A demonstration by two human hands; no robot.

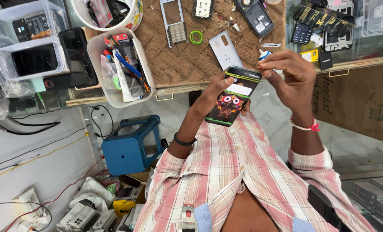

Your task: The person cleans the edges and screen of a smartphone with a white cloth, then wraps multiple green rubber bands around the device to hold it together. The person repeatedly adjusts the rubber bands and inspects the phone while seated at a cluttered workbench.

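2 hands meet just short of the counter (187, 64) edge. Left hand (215, 92) is wrapped around a black phone (233, 95) with a green rim, fingers behind it, screen side up, showing a picture of a round-eyed face. Right hand (288, 77) is just beside the phone's far end, fingertips pinched together; whether they hold anything cannot be told.

Counter beyond the hands: coarse brown woven mat, scattered with small debris. On it, past the left hand, lie a white phone back cover (225, 49), a green ring (195, 37), a grey keypad frame (174, 21) and a dark opened handset (254, 16). Farther out to the left, a clear plastic tub (122, 68) holds pens and tools; 2 black glossy phones (75, 58) lie just beside it.

Below the hands: pale marble-patterned floor, a blue plastic stool (129, 144), red and yellow wires on a white wall. Sleeves are pink plaid cloth; black band on the left wrist, red-white thread on the right.
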